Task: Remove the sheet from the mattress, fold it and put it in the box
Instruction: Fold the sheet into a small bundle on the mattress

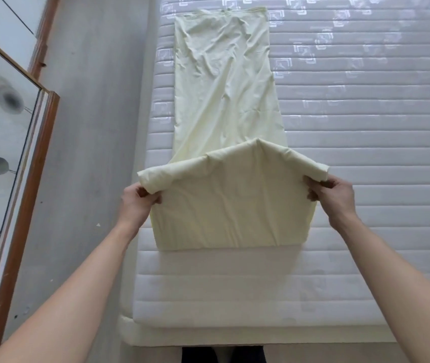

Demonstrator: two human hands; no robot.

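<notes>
A pale yellow sheet [224, 82], folded into a long narrow strip, lies on the bare white quilted mattress [365, 127] and runs away from me. Its near end is lifted and doubled back over itself. My left hand [138, 201] pinches the left corner of that raised fold. My right hand [333, 196] pinches the right corner. The lower folded layer hangs between my hands down to the mattress. No box is in view.
A grey floor strip [91, 127] runs along the mattress's left side. At the far left stands a wood-framed white cabinet [4, 142] with round dark marks. The near mattress edge [235, 334] is just in front of me.
</notes>
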